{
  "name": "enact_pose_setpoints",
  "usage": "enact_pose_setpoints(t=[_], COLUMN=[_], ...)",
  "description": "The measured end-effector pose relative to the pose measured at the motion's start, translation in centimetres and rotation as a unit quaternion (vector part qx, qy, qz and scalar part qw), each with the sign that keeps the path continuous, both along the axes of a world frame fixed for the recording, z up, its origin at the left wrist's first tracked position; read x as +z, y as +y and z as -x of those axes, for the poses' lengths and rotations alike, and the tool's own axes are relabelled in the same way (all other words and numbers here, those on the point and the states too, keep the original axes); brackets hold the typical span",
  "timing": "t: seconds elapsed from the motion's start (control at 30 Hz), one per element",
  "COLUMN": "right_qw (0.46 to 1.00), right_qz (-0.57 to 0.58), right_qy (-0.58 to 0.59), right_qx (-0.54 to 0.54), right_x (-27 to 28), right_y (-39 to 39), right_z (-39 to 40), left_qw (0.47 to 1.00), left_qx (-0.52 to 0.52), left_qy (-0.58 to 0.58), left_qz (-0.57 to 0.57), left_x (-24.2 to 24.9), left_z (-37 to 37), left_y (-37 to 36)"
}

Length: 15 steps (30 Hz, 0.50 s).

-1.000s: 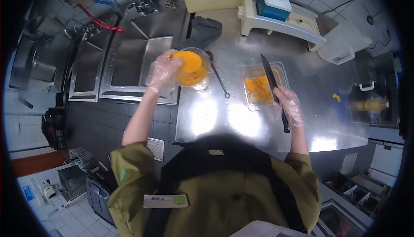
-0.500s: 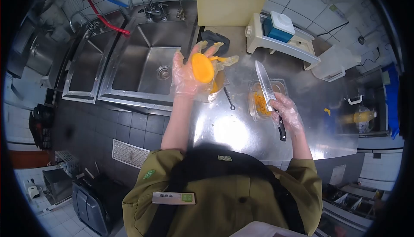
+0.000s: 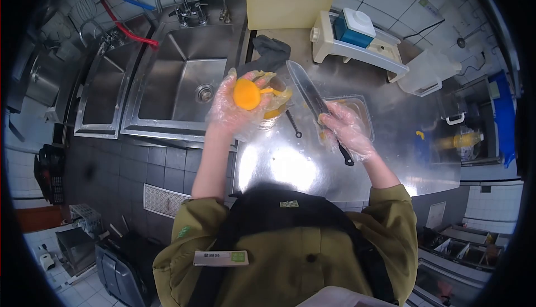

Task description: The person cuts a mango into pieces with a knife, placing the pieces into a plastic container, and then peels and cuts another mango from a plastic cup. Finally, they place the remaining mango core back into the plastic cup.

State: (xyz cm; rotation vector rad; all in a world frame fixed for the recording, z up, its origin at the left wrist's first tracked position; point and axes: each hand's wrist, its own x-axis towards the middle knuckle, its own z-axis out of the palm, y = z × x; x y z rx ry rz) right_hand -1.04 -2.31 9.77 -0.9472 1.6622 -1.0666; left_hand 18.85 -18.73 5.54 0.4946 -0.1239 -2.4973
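Your left hand (image 3: 231, 108), half-open, is cradling an orange piece (image 3: 247, 94), partly hiding the container (image 3: 271, 115). Your right hand (image 3: 347, 131), closed round the knife (image 3: 306, 88), is obscuring the tray (image 3: 368, 118).

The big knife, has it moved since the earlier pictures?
Yes. The big knife has moved left. Its tip was well to the right of the grey cloth, and now it looks close to it.

Orange slice (image 3: 247, 94) held in gloved left hand (image 3: 233, 108), knife (image 3: 308, 92) gripped in gloved right hand (image 3: 347, 130), both raised above steel worktop (image 3: 402, 139), sink (image 3: 187, 78) set alongside.
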Motion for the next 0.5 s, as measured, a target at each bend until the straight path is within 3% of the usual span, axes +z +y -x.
enact_pose_setpoints(t=[0.07, 0.17, 0.23, 0.33, 0.43, 0.5], right_qw=[0.997, 0.971, 0.946, 0.891, 0.810, 0.772], right_qz=[0.022, 0.039, 0.020, -0.001, 0.116, 0.037], right_qy=[0.071, 0.200, 0.281, 0.392, 0.504, 0.578], right_qx=[0.036, 0.122, 0.163, 0.228, 0.277, 0.262], right_x=[-0.4, -0.7, 2.3, 2.9, 1.8, 1.3], right_y=[-0.7, -1.5, -1.9, -2.5, -3.3, -3.8], right_z=[-0.1, -0.2, -1.3, -0.6, 0.8, 1.5], left_qw=[0.996, 0.996, 0.993, 0.990, 0.982, 0.979], left_qx=[-0.016, -0.037, -0.041, -0.084, -0.146, -0.169], left_qy=[-0.072, -0.081, -0.086, -0.048, -0.013, 0.001], left_qz=[0.054, 0.028, 0.067, 0.099, 0.117, 0.112], left_x=[0.3, 0.9, 1.3, 1.3, 0.9, 0.9], left_z=[-0.8, -1.6, -1.9, -2.3, -3.0, -3.4], left_y=[-0.7, -1.4, -1.5, -2.2, -3.0, -3.2])
